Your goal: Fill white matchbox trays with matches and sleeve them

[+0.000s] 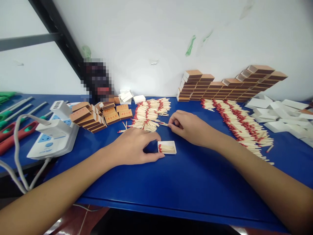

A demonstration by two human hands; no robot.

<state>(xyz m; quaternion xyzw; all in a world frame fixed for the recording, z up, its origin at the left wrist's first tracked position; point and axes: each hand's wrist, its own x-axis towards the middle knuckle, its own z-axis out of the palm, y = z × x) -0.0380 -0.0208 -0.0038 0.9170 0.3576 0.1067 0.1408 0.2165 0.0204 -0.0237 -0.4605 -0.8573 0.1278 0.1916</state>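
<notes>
A small white matchbox tray (pixel 174 143) lies on the blue table, partly filled with red-headed matches (pixel 167 149). The thumb and index finger of my left hand (pixel 133 147) hold its left end from the near and far sides. Beyond the tray, my right hand (pixel 187 128) is closed in a pinch on a match (pixel 164 124), whose red head points left. How many sticks are in that pinch I cannot tell. Right behind both hands spreads a pile of loose matches (pixel 149 112), partly covered by my left fingers.
Stacked matchboxes (pixel 220 88) line the wall at the back right. A long row of matches (pixel 241 122) and white trays (pixel 281 112) lie right. At left are more matchboxes (pixel 111 114), a power strip (pixel 58 137) with cables, and red-green tools (pixel 18 130). Several white trays (pixel 126 96) sit behind.
</notes>
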